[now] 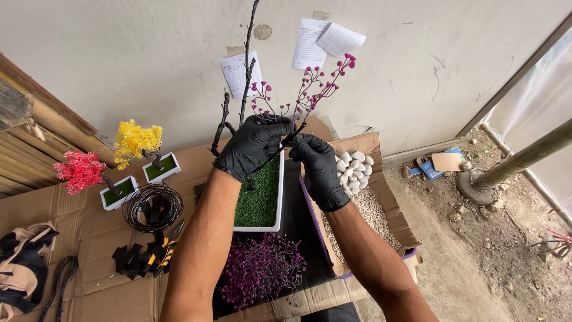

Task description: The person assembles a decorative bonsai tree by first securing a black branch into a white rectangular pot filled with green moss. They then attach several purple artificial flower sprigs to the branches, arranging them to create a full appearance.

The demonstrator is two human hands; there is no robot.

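Mid-frame, my left hand (253, 146) gripped the dark branch (245, 65) while my right hand (319, 167) pinched the pink flower sprig (310, 89) against it. Looked like the thin stem could've snapped if squeezed harder.

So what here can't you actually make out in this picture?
- Head view: where the pink flower sprig joins the dark branch is covered by the left hand and right hand.
- The branch's tip is cut off by the top edge.
- Writing on the wall papers is too small.
- The bag runs off the left edge.
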